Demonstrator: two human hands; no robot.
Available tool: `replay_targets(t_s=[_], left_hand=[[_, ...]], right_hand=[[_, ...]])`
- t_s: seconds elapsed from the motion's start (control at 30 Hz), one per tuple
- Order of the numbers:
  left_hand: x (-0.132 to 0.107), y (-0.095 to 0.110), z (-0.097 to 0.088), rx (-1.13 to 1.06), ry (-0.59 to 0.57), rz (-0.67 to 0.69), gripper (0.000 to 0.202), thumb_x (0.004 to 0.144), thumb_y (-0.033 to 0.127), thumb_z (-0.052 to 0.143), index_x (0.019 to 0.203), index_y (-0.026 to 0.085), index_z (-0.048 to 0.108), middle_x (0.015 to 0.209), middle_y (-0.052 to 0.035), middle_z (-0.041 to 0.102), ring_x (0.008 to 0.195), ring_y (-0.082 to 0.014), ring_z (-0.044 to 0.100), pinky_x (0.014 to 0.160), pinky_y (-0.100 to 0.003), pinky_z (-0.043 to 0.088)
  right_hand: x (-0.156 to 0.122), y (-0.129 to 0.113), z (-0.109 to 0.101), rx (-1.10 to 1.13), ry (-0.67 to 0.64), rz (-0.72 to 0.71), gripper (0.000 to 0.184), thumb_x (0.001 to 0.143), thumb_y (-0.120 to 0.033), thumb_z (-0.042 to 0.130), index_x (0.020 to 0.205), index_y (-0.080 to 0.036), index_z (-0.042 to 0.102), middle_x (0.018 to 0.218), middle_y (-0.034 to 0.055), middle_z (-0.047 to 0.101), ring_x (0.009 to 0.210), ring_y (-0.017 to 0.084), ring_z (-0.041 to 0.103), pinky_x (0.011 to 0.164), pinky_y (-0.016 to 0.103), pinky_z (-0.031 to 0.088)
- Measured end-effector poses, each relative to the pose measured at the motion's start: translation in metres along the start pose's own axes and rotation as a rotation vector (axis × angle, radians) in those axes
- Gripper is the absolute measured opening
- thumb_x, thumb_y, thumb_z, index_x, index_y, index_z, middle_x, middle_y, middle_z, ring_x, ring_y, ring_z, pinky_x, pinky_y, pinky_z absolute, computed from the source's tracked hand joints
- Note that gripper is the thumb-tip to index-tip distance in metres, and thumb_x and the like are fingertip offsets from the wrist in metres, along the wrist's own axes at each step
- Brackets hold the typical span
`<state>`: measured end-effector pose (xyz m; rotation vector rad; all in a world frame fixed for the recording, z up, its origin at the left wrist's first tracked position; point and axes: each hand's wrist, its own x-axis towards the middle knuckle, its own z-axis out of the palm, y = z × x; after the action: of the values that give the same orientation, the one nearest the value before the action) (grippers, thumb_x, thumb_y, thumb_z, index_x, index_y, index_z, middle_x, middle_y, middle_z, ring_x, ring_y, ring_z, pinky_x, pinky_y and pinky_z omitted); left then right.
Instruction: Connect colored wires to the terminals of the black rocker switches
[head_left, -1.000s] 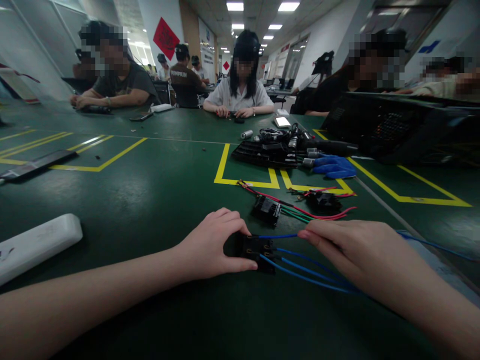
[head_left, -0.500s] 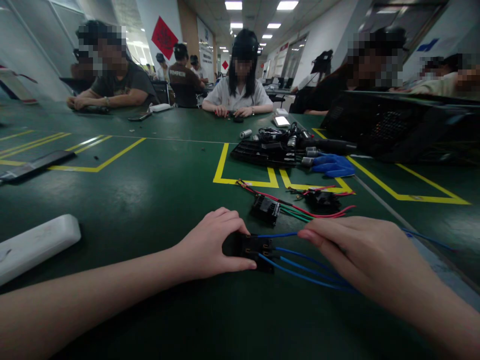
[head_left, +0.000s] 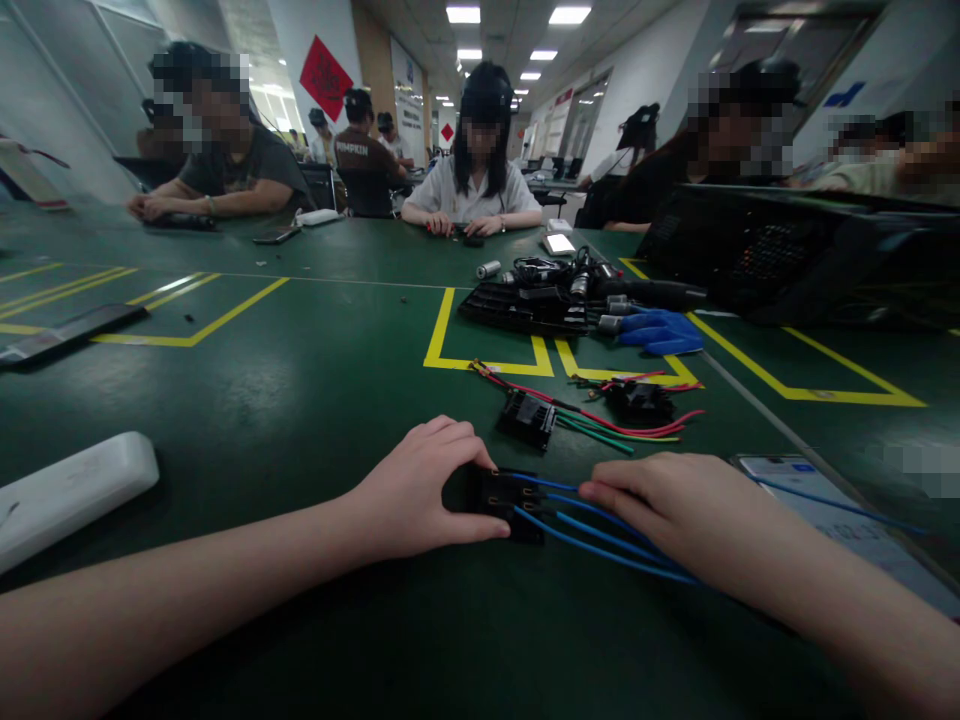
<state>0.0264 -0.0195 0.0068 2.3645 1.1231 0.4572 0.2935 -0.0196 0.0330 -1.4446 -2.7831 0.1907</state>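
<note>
My left hand (head_left: 435, 490) grips a black plastic connector block (head_left: 517, 492) between thumb and fingers, low over the green table. Several blue wires (head_left: 600, 535) run out of the block's right side, and small brass-coloured contacts show on its top. My right hand (head_left: 660, 505) is closed, pinching the uppermost blue wire (head_left: 551, 481) a short way from the block. This wire's far end trails out to the right past my wrist. Just beyond my hands lies a second black connector block (head_left: 528, 418) with green wires (head_left: 596, 433), beside red wires (head_left: 637, 427).
Another black block (head_left: 641, 400) lies behind the red wires. Farther back is a pile of black parts (head_left: 525, 305) with a blue glove (head_left: 660, 330). A phone-like screen (head_left: 840, 520) is under my right forearm; a white device (head_left: 82, 490) sits left. People sit across the table.
My right hand has moved slightly down and nearer the block, still pinching the blue wire. More of the screen on the right now shows. My left hand holds the block as before.
</note>
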Motion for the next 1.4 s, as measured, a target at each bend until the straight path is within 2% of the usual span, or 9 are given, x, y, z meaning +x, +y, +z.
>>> replay_targets(t_s=[0.13,0.33,0.47,0.57,0.77,0.87,0.93,1.17,1.4], left_hand=[[0.001,0.001,-0.001,-0.004,-0.006,0.003,0.037,0.077,0.045,0.079,0.095,0.018,0.063,0.097,-0.0037,0.061,0.093,-0.0245,0.053,0.082,-0.038,0.043],[0.001,0.002,-0.002,0.005,-0.01,0.002,0.036,0.077,0.045,0.078,0.095,0.017,0.063,0.096,-0.004,0.06,0.093,-0.0246,0.053,0.082,-0.039,0.043],[0.001,0.003,-0.002,0.012,-0.016,-0.003,0.035,0.078,0.045,0.078,0.095,0.018,0.063,0.097,-0.0039,0.061,0.093,-0.0242,0.053,0.084,-0.039,0.043],[0.001,0.003,-0.002,0.021,-0.017,-0.008,0.035,0.077,0.044,0.078,0.095,0.019,0.063,0.097,-0.0041,0.061,0.092,-0.0246,0.053,0.084,-0.039,0.044],[0.001,0.003,-0.002,0.016,-0.017,-0.007,0.035,0.078,0.046,0.078,0.095,0.019,0.063,0.097,-0.0039,0.062,0.093,-0.0246,0.054,0.083,-0.039,0.044],[0.001,0.002,-0.001,0.02,-0.005,-0.002,0.036,0.078,0.046,0.077,0.095,0.019,0.063,0.097,-0.004,0.061,0.093,-0.0246,0.053,0.083,-0.039,0.044],[0.001,0.001,0.0,0.018,-0.002,0.007,0.037,0.077,0.047,0.078,0.095,0.018,0.063,0.097,-0.004,0.061,0.093,-0.0247,0.053,0.083,-0.039,0.043],[0.0,0.001,-0.001,0.013,-0.016,0.001,0.036,0.077,0.045,0.078,0.095,0.018,0.063,0.097,-0.0042,0.061,0.092,-0.0247,0.053,0.082,-0.039,0.043],[0.001,0.002,0.0,0.021,0.003,0.014,0.036,0.076,0.044,0.08,0.095,0.018,0.064,0.096,-0.0042,0.062,0.092,-0.0243,0.054,0.082,-0.038,0.043]], right_hand=[[0.001,0.001,-0.002,0.015,0.004,0.008,0.035,0.097,-0.033,0.044,0.069,-0.025,0.065,0.061,-0.0009,0.068,0.05,0.017,0.063,0.045,0.026,0.038],[-0.004,-0.006,-0.009,-0.15,0.484,-0.203,0.042,0.102,-0.033,0.035,0.076,-0.021,0.065,0.068,0.005,0.072,0.055,0.02,0.066,0.05,0.03,0.045],[-0.006,-0.013,-0.011,-0.215,0.615,-0.277,0.047,0.103,-0.032,0.032,0.071,-0.021,0.065,0.07,0.0063,0.072,0.053,0.018,0.064,0.048,0.03,0.044],[-0.006,-0.007,-0.009,-0.211,0.537,-0.226,0.048,0.103,-0.034,0.031,0.073,-0.021,0.067,0.069,0.0062,0.073,0.054,0.02,0.066,0.049,0.031,0.046],[-0.001,0.001,0.0,0.004,-0.016,0.03,0.037,0.097,-0.036,0.042,0.07,-0.026,0.067,0.064,0.0,0.07,0.052,0.019,0.064,0.045,0.028,0.039],[0.0,-0.001,0.0,0.032,-0.068,0.06,0.038,0.097,-0.036,0.042,0.069,-0.026,0.066,0.065,0.0003,0.07,0.054,0.019,0.065,0.047,0.028,0.041],[-0.002,0.001,-0.002,-0.016,-0.002,0.03,0.038,0.097,-0.037,0.041,0.071,-0.026,0.066,0.065,0.0009,0.07,0.053,0.021,0.065,0.046,0.029,0.042],[-0.009,-0.011,-0.012,-0.277,0.587,-0.228,0.05,0.104,-0.034,0.03,0.072,-0.02,0.066,0.068,0.0066,0.072,0.054,0.02,0.067,0.048,0.031,0.046],[-0.008,-0.012,-0.012,-0.34,0.629,-0.23,0.05,0.103,-0.032,0.033,0.071,-0.021,0.069,0.066,0.0064,0.073,0.051,0.019,0.066,0.046,0.03,0.044]])
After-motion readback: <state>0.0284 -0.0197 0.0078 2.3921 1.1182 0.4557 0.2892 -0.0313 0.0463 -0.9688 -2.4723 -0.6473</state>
